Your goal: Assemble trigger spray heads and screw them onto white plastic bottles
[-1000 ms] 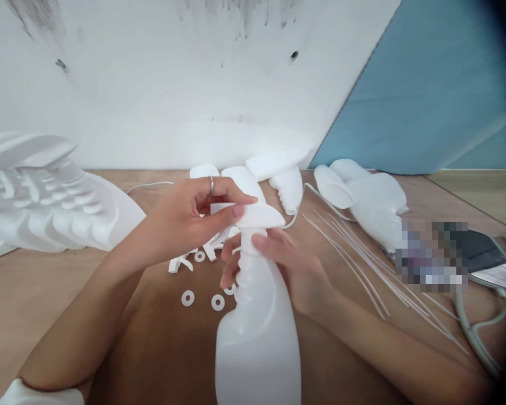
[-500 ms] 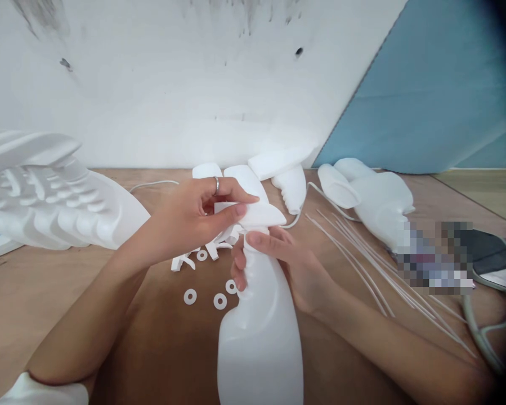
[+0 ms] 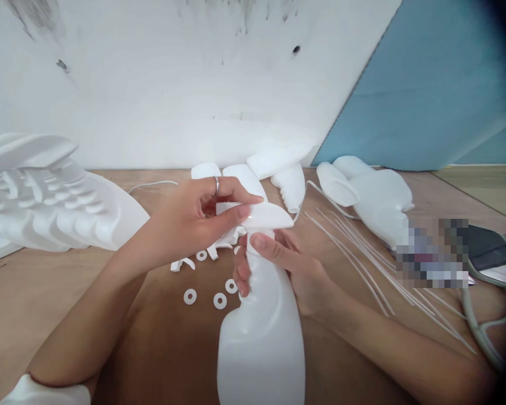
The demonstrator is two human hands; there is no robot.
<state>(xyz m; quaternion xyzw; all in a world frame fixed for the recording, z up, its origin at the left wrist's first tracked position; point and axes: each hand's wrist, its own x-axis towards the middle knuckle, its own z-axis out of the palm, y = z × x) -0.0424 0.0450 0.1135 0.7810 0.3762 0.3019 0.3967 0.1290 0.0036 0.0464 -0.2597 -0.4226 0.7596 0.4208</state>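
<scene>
Upright in front of me stands a white plastic bottle (image 3: 263, 332) with a ribbed, narrowing neck. My right hand (image 3: 297, 264) is wrapped round that neck from the right, thumb on the near side. Over the bottle's mouth sits a white spray head (image 3: 272, 215), its pointed end to the right. My left hand (image 3: 202, 216), with a ring on one finger, pinches the spray head between thumb and fingers. The joint between head and neck is partly hidden by my fingers. Behind and below my left hand lie loose white trigger pieces (image 3: 188, 264).
Several white washers (image 3: 190, 296) lie left of the bottle. Thin white tubes (image 3: 362, 259) are spread to the right. More white bottles (image 3: 379, 202) lie at the back, and stacked ones (image 3: 67, 208) at the left. A white wall (image 3: 172, 84) closes off the table's far side.
The spray head has turned or shifted slightly, its pointed end now farther right. My right fingers have moved a little on the neck. Both hands keep their hold.
</scene>
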